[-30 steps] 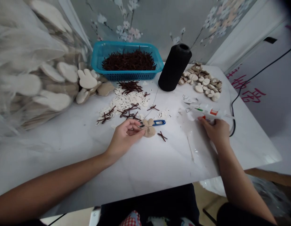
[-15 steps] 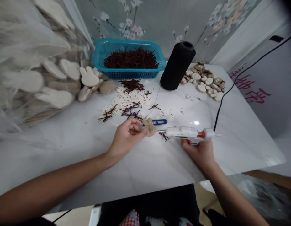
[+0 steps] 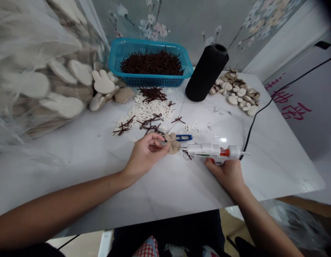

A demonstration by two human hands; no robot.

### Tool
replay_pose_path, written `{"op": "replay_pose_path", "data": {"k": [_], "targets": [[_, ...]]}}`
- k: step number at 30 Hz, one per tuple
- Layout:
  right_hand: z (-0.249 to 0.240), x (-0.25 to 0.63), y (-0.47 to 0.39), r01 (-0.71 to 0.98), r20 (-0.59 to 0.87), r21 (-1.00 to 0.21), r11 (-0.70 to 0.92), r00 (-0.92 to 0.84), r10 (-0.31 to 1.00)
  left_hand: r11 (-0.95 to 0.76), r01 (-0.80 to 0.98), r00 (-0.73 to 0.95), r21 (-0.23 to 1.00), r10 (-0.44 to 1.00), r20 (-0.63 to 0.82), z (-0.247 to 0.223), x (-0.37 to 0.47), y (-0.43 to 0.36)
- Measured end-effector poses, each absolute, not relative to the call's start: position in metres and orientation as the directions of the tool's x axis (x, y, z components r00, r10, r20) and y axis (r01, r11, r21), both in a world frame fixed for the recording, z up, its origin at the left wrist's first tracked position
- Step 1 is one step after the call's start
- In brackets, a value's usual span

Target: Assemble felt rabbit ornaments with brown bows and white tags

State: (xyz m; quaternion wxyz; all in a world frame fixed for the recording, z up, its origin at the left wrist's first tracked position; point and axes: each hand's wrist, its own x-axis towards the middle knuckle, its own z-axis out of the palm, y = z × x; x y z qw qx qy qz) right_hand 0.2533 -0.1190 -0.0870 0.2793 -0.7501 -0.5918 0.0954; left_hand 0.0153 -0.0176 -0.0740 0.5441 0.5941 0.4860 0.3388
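Between the thumb and fingers of my left hand is a small beige bunny-shaped fabric piece, its rounded end toward the right. My right hand is wrapped round the grip of a white and orange glue gun. The metal nozzle points left and meets the right edge of the fabric piece. Blue thread snips lie just behind the piece, partly covered by it. Below the nozzle, a dark brown bow rests on the white table.
Behind my hands lie small white labels and brown bows. A blue basket of bows and a black thread cone stand further back. Bunny pieces fill a plastic bag at left and form a pile at right.
The glue gun has shifted slightly left, its nozzle now at the fabric piece's edge. My left hand keeps its hold on the piece. The view has shifted a little.
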Motion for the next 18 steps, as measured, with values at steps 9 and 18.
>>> {"op": "replay_pose_path", "data": {"k": [9, 18], "targets": [[-0.0874, 0.2538, -0.12, 0.839, 0.181, -0.516, -0.171, 0.302, 0.936, 0.063, 0.209, 0.294, 0.976, 0.948, -0.123, -0.0732, 0.0158, -0.0178], [-0.0849, 0.2555, -0.1207, 0.833, 0.178, -0.52, -0.19, 0.323, 0.93, 0.074, 0.198, 0.286, 0.977, 0.949, -0.13, -0.0709, 0.0169, -0.0173]]}}
